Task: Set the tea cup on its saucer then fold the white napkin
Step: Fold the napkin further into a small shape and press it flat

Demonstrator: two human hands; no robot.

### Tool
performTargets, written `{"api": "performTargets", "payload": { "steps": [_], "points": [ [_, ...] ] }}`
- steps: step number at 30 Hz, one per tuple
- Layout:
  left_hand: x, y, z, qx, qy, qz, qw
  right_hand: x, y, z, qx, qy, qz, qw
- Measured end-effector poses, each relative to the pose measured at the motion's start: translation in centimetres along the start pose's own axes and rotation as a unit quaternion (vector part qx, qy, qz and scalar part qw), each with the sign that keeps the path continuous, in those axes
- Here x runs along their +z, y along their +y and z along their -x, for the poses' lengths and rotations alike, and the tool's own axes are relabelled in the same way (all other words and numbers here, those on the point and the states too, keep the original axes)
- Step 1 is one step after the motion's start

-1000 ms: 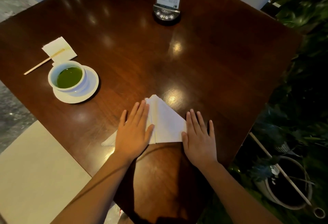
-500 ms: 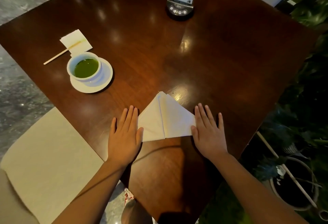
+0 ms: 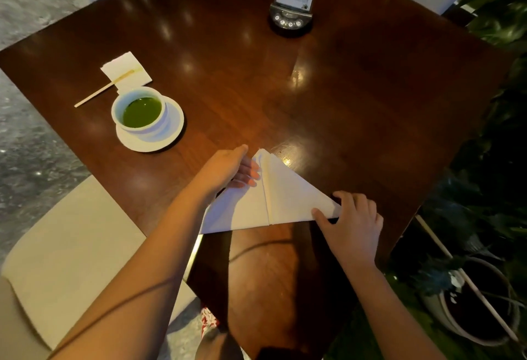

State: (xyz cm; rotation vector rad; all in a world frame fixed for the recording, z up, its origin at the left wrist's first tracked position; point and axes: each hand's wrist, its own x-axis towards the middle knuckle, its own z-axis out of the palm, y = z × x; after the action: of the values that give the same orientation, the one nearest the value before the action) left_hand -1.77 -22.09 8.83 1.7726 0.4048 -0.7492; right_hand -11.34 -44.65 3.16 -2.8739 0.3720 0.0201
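Observation:
A white tea cup (image 3: 140,111) of green tea stands on its white saucer (image 3: 168,137) at the left of the dark wooden table (image 3: 342,108). The white napkin (image 3: 288,197) lies folded into a triangle near the table's front edge, with a crease down its middle. My left hand (image 3: 231,170) is turned on its side over the napkin's left half, fingertips touching the cloth near the crease. My right hand (image 3: 349,220) pinches the napkin's right corner between thumb and fingers.
A small paper napkin (image 3: 127,70) with a wooden stirrer (image 3: 97,93) lies behind the cup. A menu stand (image 3: 293,6) rises at the table's far side. A cream chair cushion (image 3: 71,251) is at the left, potted plants (image 3: 482,302) at the right.
Both hands lay flat beside the napkin before. Now my left hand has turned onto the napkin's left half, and my right hand has taken hold of the right corner.

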Motion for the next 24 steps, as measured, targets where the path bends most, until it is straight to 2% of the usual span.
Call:
{"api": "performTargets", "payload": {
  "steps": [6, 10, 16, 18, 21, 24],
  "points": [
    [0.5, 1.1, -2.0, -0.058, -0.033, -0.031, 0.997, -1.0, -0.2, -0.8, 0.028, -0.034, -0.007, 0.999],
    [0.1, 1.1, -2.6, -0.080, -0.051, -0.016, 0.995, -1.5, -0.5, -1.3, 0.035, -0.083, -0.029, 0.995],
    [-0.4, 0.4, -3.0, -0.095, -0.063, 0.055, 0.992, -3.0, -0.5, -1.9, 0.092, -0.177, -0.189, 0.962],
    [-0.5, 0.5, -3.0, -0.105, -0.070, 0.067, 0.990, -3.5, -0.4, -2.1, 0.118, -0.150, -0.272, 0.943],
    [-0.6, 0.8, -3.2, -0.123, -0.088, 0.090, 0.984, -4.7, -1.0, -2.3, 0.164, -0.081, -0.407, 0.895],
    [-0.8, 0.9, -3.3, -0.132, -0.095, 0.101, 0.982, -6.0, -2.8, -1.7, 0.118, -0.022, -0.437, 0.892]
  ]
}}
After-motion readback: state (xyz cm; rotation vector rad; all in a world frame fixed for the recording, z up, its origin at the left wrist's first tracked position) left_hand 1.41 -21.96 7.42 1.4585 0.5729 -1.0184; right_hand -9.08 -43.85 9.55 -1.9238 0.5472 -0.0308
